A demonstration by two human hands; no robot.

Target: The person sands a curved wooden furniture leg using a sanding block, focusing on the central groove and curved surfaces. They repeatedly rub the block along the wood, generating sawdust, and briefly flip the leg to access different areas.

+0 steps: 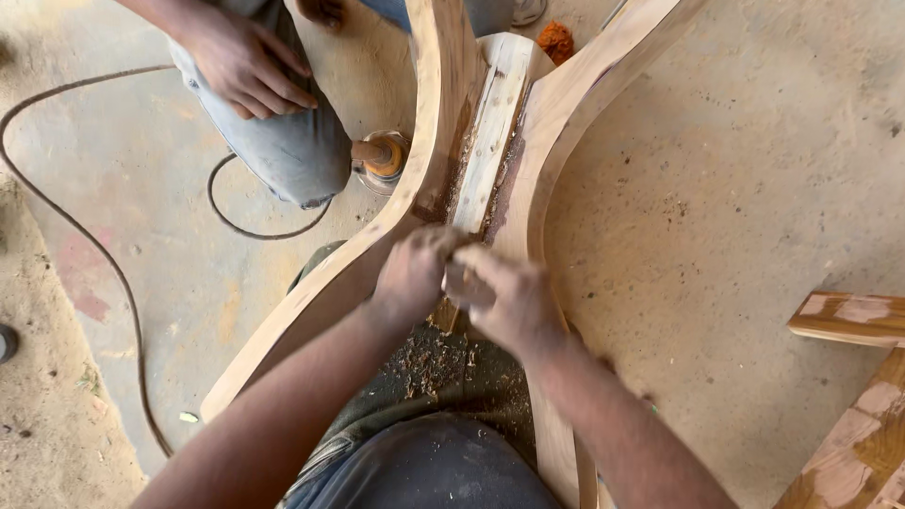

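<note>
Head view, looking down. Left hand (415,273) and right hand (504,300) pressed together at the near end of the pale centre slat (490,132), fingers curled; what they grip is hidden, cannot tell. Slat sits between two curved wooden pieces (339,283) that cross over the floor (735,188). Wood shavings (434,363) lie on the lap. Another person's hand (247,66) rests on a knee, top left. Black cable (85,236) loops across the floor.
</note>
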